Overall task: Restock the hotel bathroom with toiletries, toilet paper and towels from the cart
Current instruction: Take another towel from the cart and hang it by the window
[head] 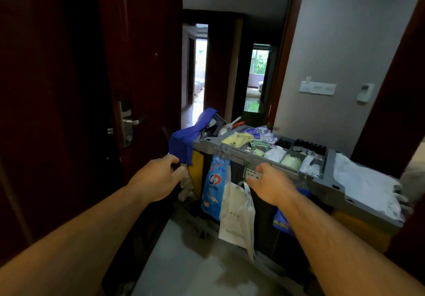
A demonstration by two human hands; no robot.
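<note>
The grey housekeeping cart stands across the doorway in front of me. Its top tray holds yellow packets, white sachets and small dark bottles. White folded cloth lies on its right end. A blue cloth hangs over the left end. My left hand reaches to the blue cloth's lower edge, thumb touching it, fingers loosely curved and holding nothing I can see. My right hand reaches to the tray's front rim with its fingers straight.
A blue-and-white plastic bag and a white bag hang from the cart's front. A dark wooden door with a metal lock handle is close on the left. Wall switches are on the right. A corridor runs behind the cart.
</note>
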